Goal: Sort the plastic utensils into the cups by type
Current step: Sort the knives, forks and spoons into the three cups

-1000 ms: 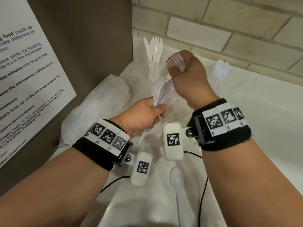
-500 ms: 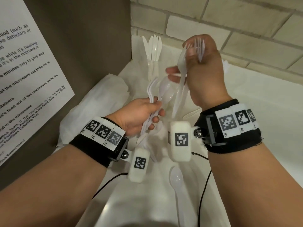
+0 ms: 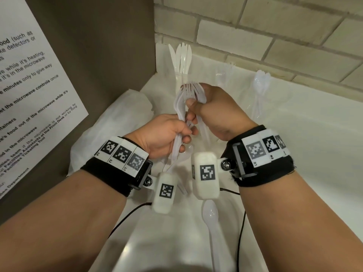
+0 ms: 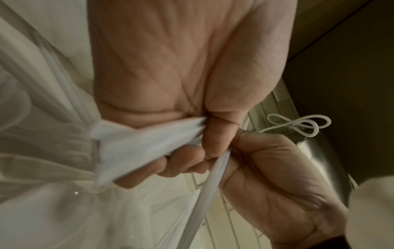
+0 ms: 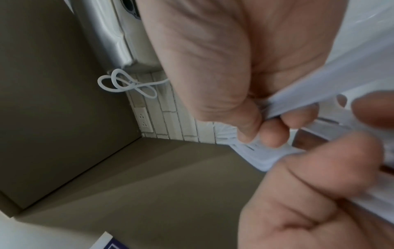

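My left hand [image 3: 184, 132] grips a bundle of white plastic utensils [image 3: 179, 112] by the handles, low over the counter. Right above it, my right hand [image 3: 194, 107] holds several white forks [image 3: 193, 89] with tines pointing up, touching the bundle. The left wrist view shows my fingers [image 4: 183, 158] curled round the handles [image 4: 136, 146]. In the right wrist view my fingers [image 5: 270, 133] close on white handles [image 5: 319, 94]. At the back stand a cup of knives [image 3: 181, 59], a clear cup [image 3: 225, 73] and a cup of spoons [image 3: 260, 83].
A loose white spoon [image 3: 211, 214] lies on the white counter [image 3: 294, 134] near me, below the wrists. A crumpled white bag [image 3: 117, 122] sits at the left against a brown cabinet side with a paper notice [image 3: 29, 75]. A brick wall [image 3: 275, 36] closes the back.
My right hand, raised high with forks half a second ago, has come back down against the bundle in my left hand. The left hand has barely moved.
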`<state>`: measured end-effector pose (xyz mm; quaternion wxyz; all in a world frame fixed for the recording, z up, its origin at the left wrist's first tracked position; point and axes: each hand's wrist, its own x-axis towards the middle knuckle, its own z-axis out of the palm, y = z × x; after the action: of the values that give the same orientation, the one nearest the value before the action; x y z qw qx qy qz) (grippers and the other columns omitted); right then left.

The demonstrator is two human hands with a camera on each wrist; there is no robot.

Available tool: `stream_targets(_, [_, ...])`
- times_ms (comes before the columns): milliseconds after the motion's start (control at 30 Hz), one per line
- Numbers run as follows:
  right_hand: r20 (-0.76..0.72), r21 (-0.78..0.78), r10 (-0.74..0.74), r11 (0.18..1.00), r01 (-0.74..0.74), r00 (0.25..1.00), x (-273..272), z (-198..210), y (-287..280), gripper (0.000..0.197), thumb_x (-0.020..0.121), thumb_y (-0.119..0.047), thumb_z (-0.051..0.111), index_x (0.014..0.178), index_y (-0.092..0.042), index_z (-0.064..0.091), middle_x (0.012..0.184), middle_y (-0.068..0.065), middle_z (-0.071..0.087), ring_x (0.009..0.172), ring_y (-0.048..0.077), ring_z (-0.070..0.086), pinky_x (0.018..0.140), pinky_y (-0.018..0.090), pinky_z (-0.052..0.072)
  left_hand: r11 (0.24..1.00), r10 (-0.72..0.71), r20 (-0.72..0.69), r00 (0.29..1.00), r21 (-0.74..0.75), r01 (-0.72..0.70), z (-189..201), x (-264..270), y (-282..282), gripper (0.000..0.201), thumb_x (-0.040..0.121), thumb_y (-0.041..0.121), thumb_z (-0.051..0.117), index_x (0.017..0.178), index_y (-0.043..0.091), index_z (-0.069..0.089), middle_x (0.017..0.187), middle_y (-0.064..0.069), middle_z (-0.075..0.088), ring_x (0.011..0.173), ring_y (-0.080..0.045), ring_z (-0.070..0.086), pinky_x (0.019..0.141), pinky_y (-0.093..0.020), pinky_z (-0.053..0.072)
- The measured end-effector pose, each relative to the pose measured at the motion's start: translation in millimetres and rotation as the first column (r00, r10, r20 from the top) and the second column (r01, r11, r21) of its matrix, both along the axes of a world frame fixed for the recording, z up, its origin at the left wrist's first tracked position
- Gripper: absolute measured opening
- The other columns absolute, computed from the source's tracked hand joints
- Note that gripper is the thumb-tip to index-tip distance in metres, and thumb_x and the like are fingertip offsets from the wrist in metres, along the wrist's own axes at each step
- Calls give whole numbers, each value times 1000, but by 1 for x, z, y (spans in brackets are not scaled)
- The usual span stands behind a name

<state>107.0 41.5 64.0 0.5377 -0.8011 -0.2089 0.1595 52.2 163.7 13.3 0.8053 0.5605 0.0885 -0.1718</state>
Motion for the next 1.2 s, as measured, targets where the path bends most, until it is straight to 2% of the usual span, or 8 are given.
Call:
stream_targets(133, [-19, 38, -5, 999, 6, 1000, -2, -3, 5, 16, 96, -6, 50, 111, -5, 53, 69, 9, 57, 57, 19, 57, 55, 34, 51, 998, 23, 5, 1000, -52, -23, 2, -1, 1, 28, 61, -8, 44, 69, 18, 50, 70, -6, 46, 55, -16, 33, 56, -32, 21])
stream_targets(267, [-31, 102, -46, 994, 49, 998, -3, -7, 10, 19, 96, -10, 50, 115, -8, 48, 95, 12, 65, 80, 40, 65, 65, 47, 55, 999, 32, -2, 1000, -19, -32, 4, -1, 2, 23, 59, -3, 46, 77, 11, 48, 68, -5, 46, 55, -16, 36, 55, -31, 27])
stream_targets(433, [-106, 298, -127, 942, 153, 986, -2, -2, 6, 28, 101, -10, 43, 128, -5, 43, 90, 6, 64, 72, 19, 70, 73, 41, 60, 984, -12, 8, 1000, -180, 13, 5, 0, 6, 18, 65, 13, 47, 80, 17, 57, 74, -3, 40, 58, -14, 37, 56, -29, 28])
stream_targets(533, [-173, 452, -175, 860, 236, 969, 10, 9, -12, 40, 101, -8, 41, 140, -4, 32, 91, 8, 58, 65, 22, 70, 69, 38, 60, 981, -11, -16, 1000, -196, 7, 5, -1, 9, 26, 80, 22, 40, 103, 15, 50, 77, 0, 41, 59, -12, 34, 58, -29, 25])
stream_targets(667, [-43, 507, -323, 808, 299, 945, 37, 24, -39, 38, 100, -6, 41, 137, -4, 32, 90, 7, 57, 58, 18, 61, 67, 39, 58, 993, 46, -3, 999, -109, -46, 6, 0, 3, 32, 95, 13, 36, 123, 14, 52, 74, 1, 47, 56, -11, 37, 57, -29, 26])
stream_targets(933, [190, 615, -552, 712, 339, 812, 100, 27, -45, 16, 98, -5, 40, 109, -14, 46, 89, 4, 61, 73, 16, 63, 75, 27, 54, 972, 131, 29, 991, 193, -134, 3, 10, -28, 29, 101, 8, 37, 115, 17, 61, 78, 4, 58, 76, -12, 57, 73, -29, 40])
stream_targets(1133, [84, 537, -495, 753, 380, 865, 136, -4, -29, 12, 99, -7, 42, 107, -14, 46, 87, 4, 61, 71, 13, 65, 75, 29, 54, 977, 166, -17, 986, 138, -162, -4, 13, -36, 27, 102, 12, 36, 113, 21, 59, 87, 1, 54, 85, -12, 59, 83, -35, 51])
stream_targets(1200, [-15, 434, -487, 784, 444, 873, 144, -16, -25, 13, 97, -10, 47, 107, -17, 50, 91, 2, 62, 82, 18, 66, 80, 32, 53, 978, 177, -31, 984, 117, -172, -6, 15, -33, 26, 102, 12, 37, 110, 21, 60, 87, 1, 54, 86, -13, 59, 85, -38, 52])
